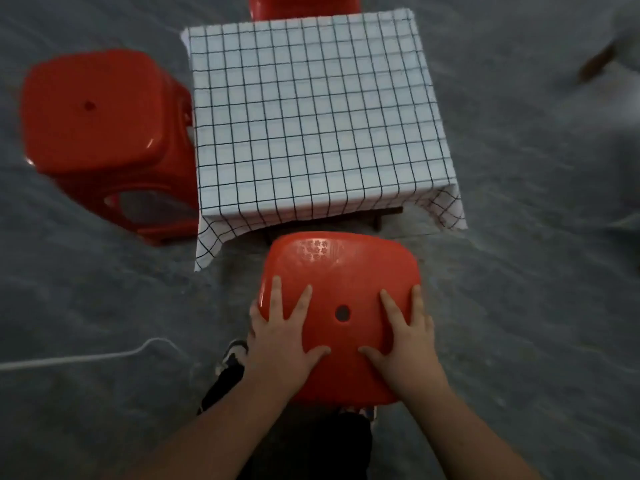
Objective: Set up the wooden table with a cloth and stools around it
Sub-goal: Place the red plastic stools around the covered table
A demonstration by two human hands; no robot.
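A white cloth with a dark grid (311,116) covers the low table; only dark bits of the table's frame (384,212) show under the near hem. A red plastic stool (341,271) stands just in front of the table's near side. My left hand (282,336) and my right hand (403,341) both lie flat on its seat, fingers spread, on either side of the centre hole. A second red stool (100,123) stands at the table's left side. A third red stool (304,5) shows partly beyond the far edge.
Grey concrete floor (536,202) surrounds everything. A white cable (86,358) runs across the floor at the lower left. My shoe (232,355) is beside the near stool. A brownish blurred object (597,64) lies at the upper right.
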